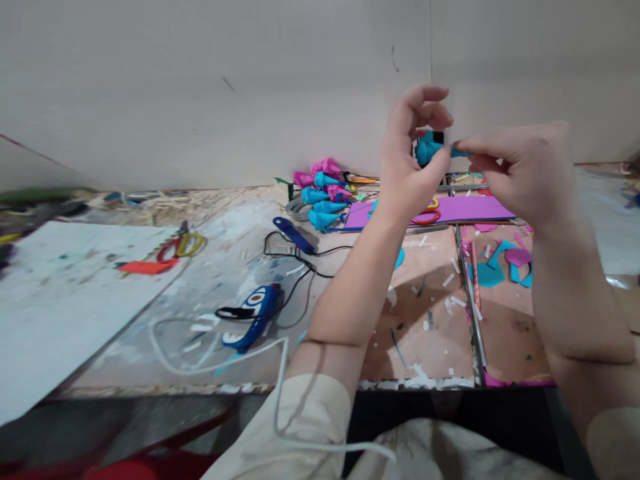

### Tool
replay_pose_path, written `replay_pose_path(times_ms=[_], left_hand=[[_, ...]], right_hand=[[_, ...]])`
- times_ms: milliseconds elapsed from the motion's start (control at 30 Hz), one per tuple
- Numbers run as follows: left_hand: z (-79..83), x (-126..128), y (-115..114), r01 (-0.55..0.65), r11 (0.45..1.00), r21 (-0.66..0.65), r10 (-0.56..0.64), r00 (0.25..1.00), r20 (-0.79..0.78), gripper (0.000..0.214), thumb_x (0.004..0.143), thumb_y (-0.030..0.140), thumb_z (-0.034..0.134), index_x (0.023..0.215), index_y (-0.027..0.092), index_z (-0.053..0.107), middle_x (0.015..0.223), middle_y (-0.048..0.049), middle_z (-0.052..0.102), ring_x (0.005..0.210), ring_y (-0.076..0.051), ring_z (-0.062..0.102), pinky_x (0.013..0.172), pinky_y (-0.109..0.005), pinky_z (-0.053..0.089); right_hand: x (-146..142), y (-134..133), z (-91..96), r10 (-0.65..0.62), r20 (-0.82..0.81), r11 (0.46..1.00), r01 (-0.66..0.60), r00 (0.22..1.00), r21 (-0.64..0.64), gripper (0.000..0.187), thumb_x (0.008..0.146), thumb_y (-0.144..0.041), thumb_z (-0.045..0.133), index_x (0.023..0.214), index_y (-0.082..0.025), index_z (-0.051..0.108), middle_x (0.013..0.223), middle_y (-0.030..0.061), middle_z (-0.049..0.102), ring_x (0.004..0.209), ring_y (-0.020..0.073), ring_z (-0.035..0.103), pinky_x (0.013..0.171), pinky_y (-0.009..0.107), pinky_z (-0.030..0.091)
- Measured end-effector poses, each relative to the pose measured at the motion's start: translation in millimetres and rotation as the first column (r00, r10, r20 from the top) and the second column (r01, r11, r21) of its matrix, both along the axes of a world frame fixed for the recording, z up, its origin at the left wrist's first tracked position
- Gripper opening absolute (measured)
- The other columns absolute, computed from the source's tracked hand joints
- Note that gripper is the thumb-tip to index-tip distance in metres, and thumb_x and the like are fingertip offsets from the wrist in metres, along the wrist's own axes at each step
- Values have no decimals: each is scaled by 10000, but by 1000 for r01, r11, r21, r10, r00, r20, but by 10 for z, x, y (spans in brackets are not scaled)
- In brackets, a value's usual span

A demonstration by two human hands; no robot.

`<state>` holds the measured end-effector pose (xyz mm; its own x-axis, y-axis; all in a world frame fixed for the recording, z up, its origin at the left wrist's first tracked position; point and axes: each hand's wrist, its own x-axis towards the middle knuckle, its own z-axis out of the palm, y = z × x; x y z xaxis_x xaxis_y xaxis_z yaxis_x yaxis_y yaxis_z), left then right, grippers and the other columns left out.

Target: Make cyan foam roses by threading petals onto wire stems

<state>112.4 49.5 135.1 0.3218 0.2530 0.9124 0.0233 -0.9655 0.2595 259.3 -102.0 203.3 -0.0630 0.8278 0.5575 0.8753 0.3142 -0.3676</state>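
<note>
My left hand [407, 150] is raised above the table, its thumb and fingers closed around a blue craft flower [427, 148] that seems made of paper or thin foam. With thumb and forefinger, my right hand [523, 167] pinches the narrow blue tail at the flower's right side. Something small and dark shows behind the flower; I cannot make out what it is. Beyond my left forearm lies a cluster of similar blue flowers [325, 207] and pink flowers [326, 167]. A purple sheet [473, 209] lies below my hands, with red-and-yellow scissor handles [427, 215] on it.
A blue glue gun-like tool [257, 317] lies left of my forearm among black and white cords. Further left are scissors [180, 247] and an orange scrap [150, 267] by a white board [75, 287]. Blue and pink offcuts [487, 273] lie at right. A wall rises behind.
</note>
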Motion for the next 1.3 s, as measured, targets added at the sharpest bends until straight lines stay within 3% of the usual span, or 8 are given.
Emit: replay_pose_path(times_ms=[100, 233, 567, 733, 900, 1000, 1167, 1300], left_hand=[[5, 22, 26, 58, 997, -49, -56, 998, 32, 540, 1086, 280, 428, 1611, 388, 358, 1340, -70, 674, 1304, -227, 707, 1070, -435, 634], [1, 47, 83, 126, 989, -83, -121, 990, 66, 431, 1086, 310, 427, 1515, 357, 447, 1396, -59, 669, 1315, -228, 700, 1098, -444, 619], [-49, 40, 95, -22, 1000, 7, 22, 1000, 2, 472, 1149, 381, 409, 1617, 394, 348, 1443, -66, 672, 1391, -230, 689, 1143, -413, 601], [-32, 35, 97, 31, 1000, -1, -31, 997, 76, 370, 1142, 538, 455, 1468, 362, 469, 1406, -66, 667, 1372, -256, 692, 1134, -436, 587], [-9, -44, 215, 110, 994, -19, -108, 991, 78, 501, 1097, 697, 469, 1511, 415, 451, 1454, -37, 650, 1448, -306, 663, 1143, -471, 587], [71, -141, 164, 172, 984, -37, -168, 982, 87, 571, 1042, 764, 530, 1501, 440, 431, 1527, -45, 622, 1477, -317, 642, 1111, -463, 598], [197, -247, 13, 175, 984, -29, -174, 985, 6, 662, 948, 716, 735, 1482, 436, 463, 1570, -80, 618, 1394, -312, 679, 1046, -441, 630], [199, -241, -2, 82, 996, 25, -82, 997, 1, 552, 1014, 608, 689, 1481, 388, 493, 1519, -108, 641, 1370, -326, 691, 1064, -468, 630]], right_hand=[[-3, -2, -4, -134, 158, 984, 112, 978, 139, 320, 968, -212, 574, 1039, -342, 858, 903, 50, 842, 827, 311, 746, 820, 441, 528], [-12, 3, 2, -125, 202, 987, 100, 971, 126, 396, 932, -159, 572, 1111, -329, 882, 915, 63, 852, 819, 311, 759, 788, 428, 504], [-10, 13, 1, -176, 144, 980, 159, 974, 121, 409, 928, -161, 603, 1169, -322, 890, 922, 75, 873, 805, 336, 764, 800, 467, 539], [0, 12, 0, -141, 152, 984, 122, 978, 131, 432, 931, -136, 591, 1176, -334, 888, 1013, 47, 891, 880, 328, 815, 824, 453, 568], [37, 56, -74, -130, 67, 977, 116, 989, 179, 387, 915, -162, 639, 1135, -361, 887, 983, 13, 885, 867, 317, 831, 836, 462, 615], [52, 86, -115, -70, -45, 980, 78, 996, 182, 289, 943, -250, 689, 1133, -369, 870, 1052, 12, 891, 905, 325, 845, 821, 470, 658], [55, 101, -130, -15, -126, 982, 38, 992, 182, 258, 965, -329, 719, 1188, -352, 846, 1031, 40, 885, 887, 324, 852, 778, 454, 679], [54, 104, -148, 5, -115, 984, 15, 993, 178, 330, 974, -261, 680, 1247, -368, 832, 1058, 18, 880, 918, 308, 861, 770, 417, 676]])
